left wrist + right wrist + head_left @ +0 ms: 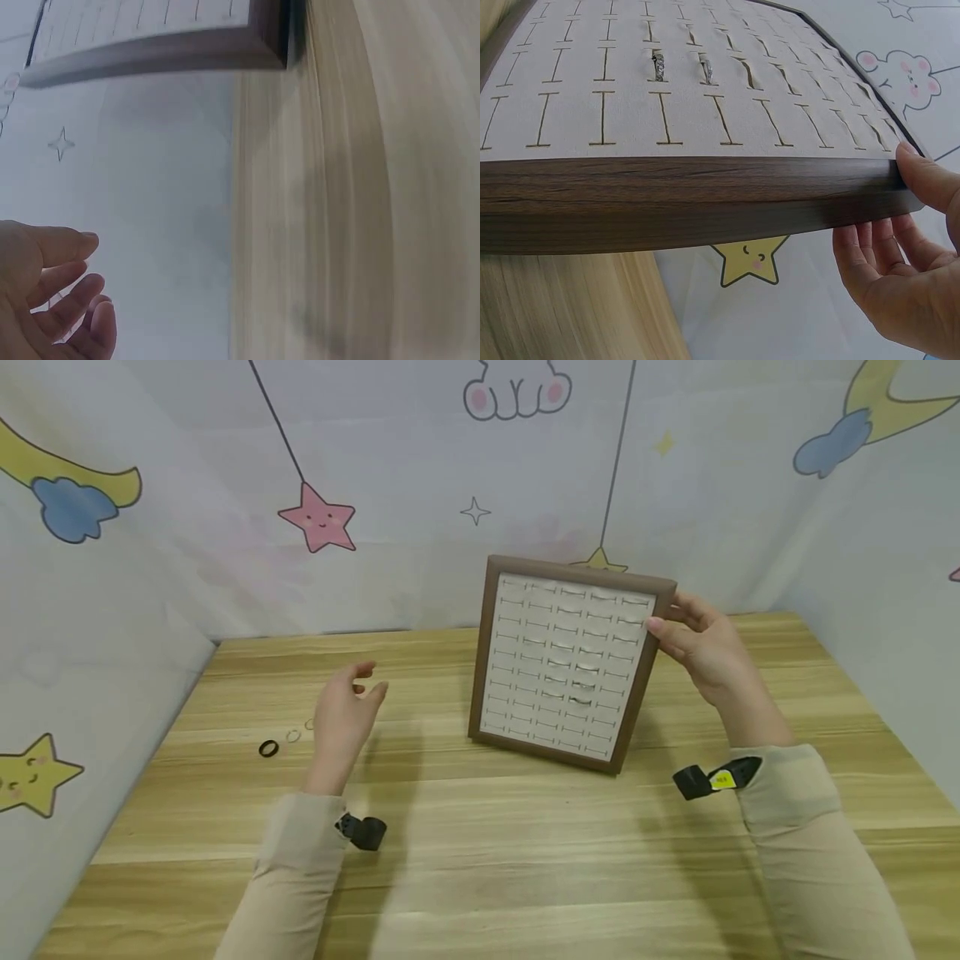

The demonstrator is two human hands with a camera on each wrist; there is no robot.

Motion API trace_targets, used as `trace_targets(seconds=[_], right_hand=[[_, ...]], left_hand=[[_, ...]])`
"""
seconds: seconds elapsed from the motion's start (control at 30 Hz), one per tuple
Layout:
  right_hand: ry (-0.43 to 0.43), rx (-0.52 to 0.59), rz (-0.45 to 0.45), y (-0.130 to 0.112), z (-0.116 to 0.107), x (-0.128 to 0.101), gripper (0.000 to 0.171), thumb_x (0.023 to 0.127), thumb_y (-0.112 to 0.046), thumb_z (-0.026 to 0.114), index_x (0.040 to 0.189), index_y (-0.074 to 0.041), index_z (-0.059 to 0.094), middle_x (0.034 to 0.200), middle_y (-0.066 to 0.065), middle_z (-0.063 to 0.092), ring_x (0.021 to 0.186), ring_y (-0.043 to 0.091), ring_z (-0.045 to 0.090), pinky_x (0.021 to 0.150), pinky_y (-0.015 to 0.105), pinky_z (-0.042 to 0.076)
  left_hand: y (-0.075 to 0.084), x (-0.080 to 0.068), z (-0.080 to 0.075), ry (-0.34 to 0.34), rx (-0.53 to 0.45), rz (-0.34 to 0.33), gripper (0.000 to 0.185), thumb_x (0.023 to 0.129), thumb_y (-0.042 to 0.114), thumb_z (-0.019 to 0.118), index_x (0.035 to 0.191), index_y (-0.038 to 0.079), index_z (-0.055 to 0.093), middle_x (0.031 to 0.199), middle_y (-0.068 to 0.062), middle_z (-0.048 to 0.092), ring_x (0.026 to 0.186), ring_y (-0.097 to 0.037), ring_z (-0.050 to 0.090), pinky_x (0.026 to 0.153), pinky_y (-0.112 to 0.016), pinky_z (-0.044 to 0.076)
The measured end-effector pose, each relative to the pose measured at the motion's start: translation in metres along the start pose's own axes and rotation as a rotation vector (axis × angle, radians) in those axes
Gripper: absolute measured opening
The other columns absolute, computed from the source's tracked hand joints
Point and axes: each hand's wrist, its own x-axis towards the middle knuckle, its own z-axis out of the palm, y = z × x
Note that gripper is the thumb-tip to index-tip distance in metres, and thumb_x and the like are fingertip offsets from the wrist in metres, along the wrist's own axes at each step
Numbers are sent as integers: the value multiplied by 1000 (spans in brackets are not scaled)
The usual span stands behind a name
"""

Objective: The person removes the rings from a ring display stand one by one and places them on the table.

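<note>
Right hand (708, 652) grips the upper side of a tilted, brown-framed white slotted board (566, 664) leftward of it; relaxed left hand (342, 714) holds nothing, wooden tabletop (427, 702) stretching between it and the frame.

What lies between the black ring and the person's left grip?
In the head view, a thin silvery ring, then another thin ring partly hidden behind the left grip.
</note>
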Motion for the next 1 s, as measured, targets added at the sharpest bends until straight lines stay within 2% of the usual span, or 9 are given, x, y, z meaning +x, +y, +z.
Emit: trace_targets(seconds=[0.27,0.47,0.53,0.67,0.8,1.0], right_hand=[[-4,22,-10,2,-2,1,72,86,-17,70,147,-9,32,115,-8,48,104,3,51,84,10,47],[-8,37,-19,2,-1,0,69,86,-15,69,145,-9,34,114,-7,48,103,3,52,83,9,49],[-11,40,-22,2,-1,0,65,86,-15,69,143,-10,36,114,-7,48,103,3,52,83,9,48],[-15,39,-22,2,-1,0,60,86,-15,69,138,-13,40,114,-7,48,103,3,51,83,11,47],[-18,47,-25,3,0,0,55,87,-15,69,134,-14,42,113,-6,49,102,3,52,83,10,48],[-18,58,-25,1,0,-1,54,86,-15,70,133,-15,43,113,-6,48,101,3,53,83,10,48]], left_hand=[[64,-11,41,-34,-61,175,37,93,18,63,128,10,57,125,-8,61,107,-26,57,79,-39,51],[99,-28,73,-51,-19,367,30,92,18,64,121,11,62,114,-5,66,97,-20,60,75,-32,52],[106,-34,84,-63,-3,426,28,92,17,64,119,11,63,112,-4,66,95,-18,61,76,-30,53],[115,-43,103,-86,32,502,25,92,19,64,116,12,64,109,-2,67,97,-17,62,76,-26,54],[120,-48,117,-111,56,521,24,92,21,64,115,14,65,108,1,68,99,-15,62,75,-23,54],[125,-50,129,-102,47,535,24,91,21,65,114,16,65,108,3,68,100,-12,63,80,-20,53]])
